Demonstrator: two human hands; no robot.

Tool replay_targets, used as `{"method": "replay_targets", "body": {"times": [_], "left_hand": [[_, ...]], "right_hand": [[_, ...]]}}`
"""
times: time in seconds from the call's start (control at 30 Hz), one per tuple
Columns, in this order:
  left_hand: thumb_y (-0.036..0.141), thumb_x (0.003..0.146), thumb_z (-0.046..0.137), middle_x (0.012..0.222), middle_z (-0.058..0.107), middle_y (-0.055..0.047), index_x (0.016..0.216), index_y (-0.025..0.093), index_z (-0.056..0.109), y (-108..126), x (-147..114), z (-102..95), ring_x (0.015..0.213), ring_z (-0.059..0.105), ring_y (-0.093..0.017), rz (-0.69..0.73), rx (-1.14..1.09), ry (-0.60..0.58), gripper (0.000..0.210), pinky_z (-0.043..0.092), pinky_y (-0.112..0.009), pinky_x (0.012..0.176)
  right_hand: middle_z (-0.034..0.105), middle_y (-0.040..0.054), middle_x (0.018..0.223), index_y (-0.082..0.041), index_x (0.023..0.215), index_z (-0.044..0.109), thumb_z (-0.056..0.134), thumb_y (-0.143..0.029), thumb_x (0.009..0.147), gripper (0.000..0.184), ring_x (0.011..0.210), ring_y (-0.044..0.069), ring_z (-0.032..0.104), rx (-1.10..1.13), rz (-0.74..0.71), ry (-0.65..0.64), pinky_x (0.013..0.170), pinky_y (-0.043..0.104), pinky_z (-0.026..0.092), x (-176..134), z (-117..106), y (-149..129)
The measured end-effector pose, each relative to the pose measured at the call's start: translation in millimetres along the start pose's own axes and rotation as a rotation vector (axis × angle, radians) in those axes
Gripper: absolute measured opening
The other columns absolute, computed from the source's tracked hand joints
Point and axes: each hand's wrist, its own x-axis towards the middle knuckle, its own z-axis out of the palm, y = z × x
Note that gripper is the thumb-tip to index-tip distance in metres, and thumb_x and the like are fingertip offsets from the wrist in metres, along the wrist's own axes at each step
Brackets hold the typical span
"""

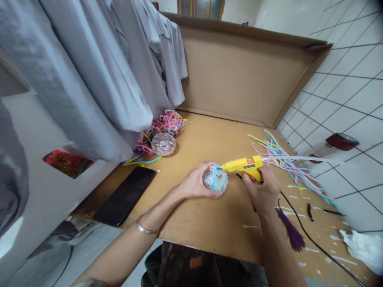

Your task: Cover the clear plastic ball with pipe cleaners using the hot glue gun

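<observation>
A: Which step's in hand?

B: Prob. gluing. R hand (265, 189) is wrapped round the yellow plastic glue gun (241, 165), nozzle (226, 167) by the light-blue fuzzy strip (214, 180) on the clear speckled plastic ball (220, 184); can't tell if it's touching. L hand (196, 181) is curved snugly round the ball, over the near half of the brown tabletop (191, 225).

A: Next move?

B: Calls for a steady L grip, imo, w/ R lining the nozzle up along the strip.

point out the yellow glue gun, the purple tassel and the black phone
yellow glue gun (245, 166): head view, on its body
purple tassel (291, 231): head view, on its strands
black phone (125, 196): head view, on its flat upper face
</observation>
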Motion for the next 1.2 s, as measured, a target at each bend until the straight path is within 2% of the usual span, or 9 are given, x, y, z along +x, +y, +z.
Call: {"method": "replay_targets", "body": {"times": [0.1,0.27,0.4,0.77,1.03,1.2], "left_hand": [[0.038,0.048,0.093,0.13,0.061,-0.011,0.129,0.02,0.055,1.1,0.0,0.0,0.118,0.06,-0.032,-0.003,-0.003,0.003,0.092,0.047,-0.048,0.106],[0.039,0.048,0.093,0.129,0.061,-0.01,0.13,0.021,0.055,1.0,-0.2,0.0,0.118,0.061,-0.031,0.007,-0.006,0.004,0.092,0.047,-0.047,0.106],[0.04,0.049,0.093,0.13,0.061,-0.011,0.131,0.022,0.054,-0.3,-0.6,-0.2,0.118,0.061,-0.031,0.008,0.001,0.0,0.092,0.047,-0.048,0.105],[0.044,0.048,0.093,0.129,0.062,-0.01,0.13,0.022,0.055,1.8,-0.3,-0.3,0.118,0.06,-0.032,0.0,-0.002,0.0,0.093,0.046,-0.047,0.106],[0.039,0.048,0.093,0.129,0.06,-0.011,0.131,0.022,0.053,0.0,-0.7,-0.1,0.117,0.06,-0.031,-0.019,-0.007,-0.002,0.093,0.046,-0.047,0.105],[0.038,0.047,0.093,0.129,0.06,-0.01,0.129,0.022,0.054,0.7,-0.2,-0.4,0.118,0.06,-0.031,-0.001,0.004,-0.001,0.092,0.045,-0.047,0.106]], "right_hand": [[0.052,-0.0052,0.066,-0.023,0.079,0.05,0.064,-0.016,0.076,0.016,0.056,0.013,0.049,-0.011,0.002,0.005,0.055,0.025,0.038,-0.6,0.4,-0.1],[0.056,-0.0039,0.069,-0.023,0.081,0.052,0.062,-0.016,0.077,0.013,0.057,0.013,0.049,0.014,0.003,-0.024,0.056,0.025,0.039,-0.1,-0.2,-0.1],[0.053,-0.0047,0.066,-0.023,0.078,0.051,0.064,-0.018,0.076,0.015,0.056,0.013,0.049,-0.004,0.031,0.01,0.055,0.025,0.038,0.5,0.6,-0.9],[0.054,-0.0041,0.066,-0.023,0.076,0.05,0.064,-0.02,0.075,0.014,0.056,0.013,0.047,0.01,0.03,-0.023,0.054,0.026,0.036,-0.1,1.3,0.5],[0.056,-0.003,0.068,-0.023,0.077,0.05,0.062,-0.02,0.078,0.012,0.059,0.014,0.052,0.011,0.068,-0.003,0.057,0.027,0.039,-0.1,0.7,-1.9],[0.055,-0.0037,0.067,-0.023,0.078,0.05,0.062,-0.019,0.077,0.013,0.057,0.013,0.047,0.014,0.051,-0.021,0.055,0.026,0.036,-1.7,2.1,-2.3]]}}
